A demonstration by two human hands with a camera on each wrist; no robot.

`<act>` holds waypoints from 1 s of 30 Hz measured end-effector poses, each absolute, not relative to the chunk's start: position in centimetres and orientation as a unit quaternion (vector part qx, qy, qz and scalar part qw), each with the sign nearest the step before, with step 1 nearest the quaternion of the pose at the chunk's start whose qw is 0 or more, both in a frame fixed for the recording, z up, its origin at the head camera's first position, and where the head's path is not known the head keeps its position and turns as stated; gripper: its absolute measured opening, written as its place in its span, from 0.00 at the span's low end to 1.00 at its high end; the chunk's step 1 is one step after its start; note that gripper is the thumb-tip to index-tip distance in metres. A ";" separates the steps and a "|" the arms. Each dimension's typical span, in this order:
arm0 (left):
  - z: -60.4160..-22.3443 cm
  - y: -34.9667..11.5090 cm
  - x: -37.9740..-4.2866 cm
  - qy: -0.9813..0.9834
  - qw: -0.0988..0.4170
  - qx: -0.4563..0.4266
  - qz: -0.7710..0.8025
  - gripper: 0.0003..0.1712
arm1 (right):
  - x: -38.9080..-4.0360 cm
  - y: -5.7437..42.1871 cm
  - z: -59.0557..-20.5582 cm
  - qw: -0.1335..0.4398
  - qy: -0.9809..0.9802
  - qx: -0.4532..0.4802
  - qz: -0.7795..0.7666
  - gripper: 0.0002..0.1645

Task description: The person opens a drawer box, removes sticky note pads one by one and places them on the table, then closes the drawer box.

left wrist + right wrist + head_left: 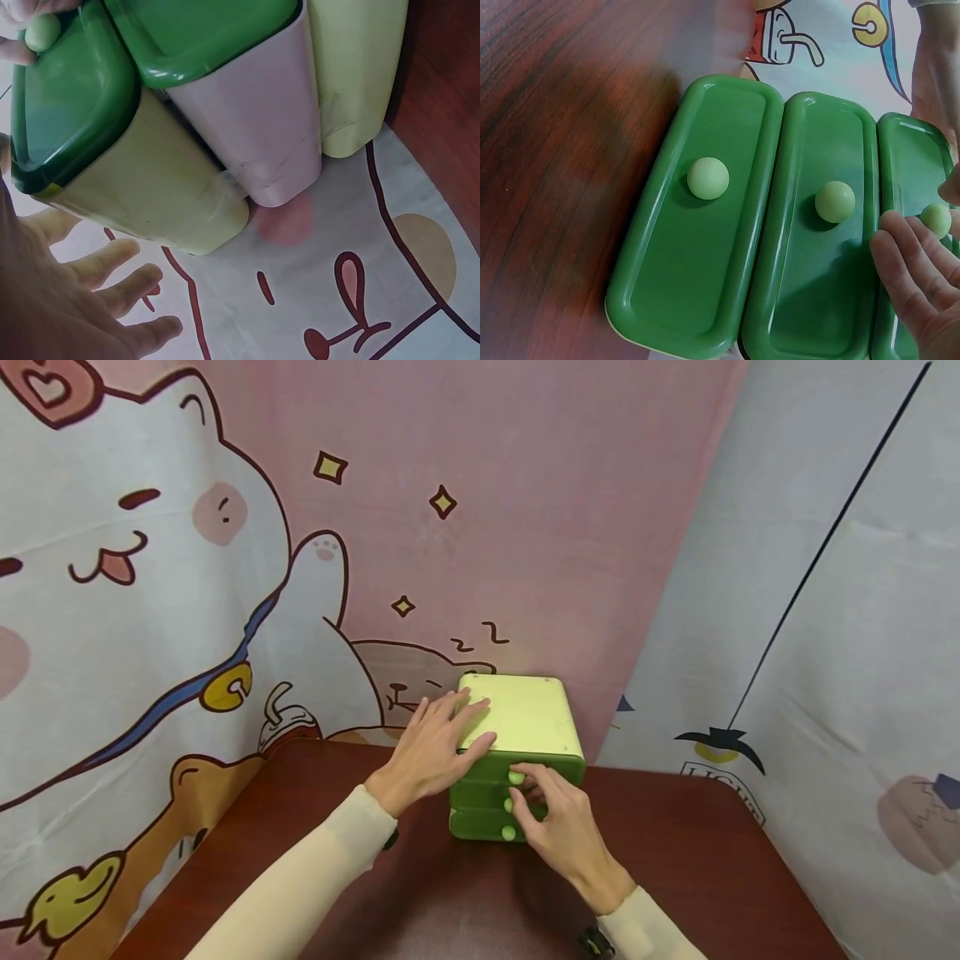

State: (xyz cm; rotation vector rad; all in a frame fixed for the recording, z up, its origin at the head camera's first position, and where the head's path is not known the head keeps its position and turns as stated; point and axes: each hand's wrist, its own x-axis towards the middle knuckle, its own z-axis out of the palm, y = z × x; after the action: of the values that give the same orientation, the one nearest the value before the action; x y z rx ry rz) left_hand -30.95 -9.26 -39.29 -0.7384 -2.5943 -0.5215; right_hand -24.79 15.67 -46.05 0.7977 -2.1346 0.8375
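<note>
A small chest of three drawers, with a pale yellow top (pixel 517 710) and green fronts, stands on the table. Each front bears a round light-green knob. My left hand (pixel 431 747) rests on the top's left edge with fingers spread. At the top drawer, my right hand (pixel 558 827) pinches the top knob (pixel 935 220) between thumb and fingers. Below it, the middle knob (pixel 835 202) and bottom knob (pixel 708 178) are untouched. The left wrist view shows the chest's side, with a pinkish middle section (pixel 247 120) between yellow ones. All three drawer fronts look roughly flush.
The dark red-brown table (pixel 660 860) extends around the chest on both sides and in front. Behind it hangs a pink and white cloth (pixel 540 527) printed with cartoon animals. A small dark object (pixel 392 839) shows beside the left sleeve.
</note>
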 end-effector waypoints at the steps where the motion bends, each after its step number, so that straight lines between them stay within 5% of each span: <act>1: -39.3 -9.2 -31.0 -0.927 0.193 -0.263 -0.185 0.41 | -24.8 15.6 -46.1 0.350 -0.823 0.308 0.324 0.20; 30: -38.1 -9.1 -31.5 -0.955 0.113 -0.229 -0.150 0.41 | -25.1 15.3 -46.2 0.371 -0.815 0.300 0.329 0.18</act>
State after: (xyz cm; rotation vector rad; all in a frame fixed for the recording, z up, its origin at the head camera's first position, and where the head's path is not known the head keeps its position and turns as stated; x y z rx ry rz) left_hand -31.50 -9.06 -38.14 -0.6727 -2.8019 -0.4391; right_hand -25.12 15.31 -46.18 0.7697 -2.0894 0.8426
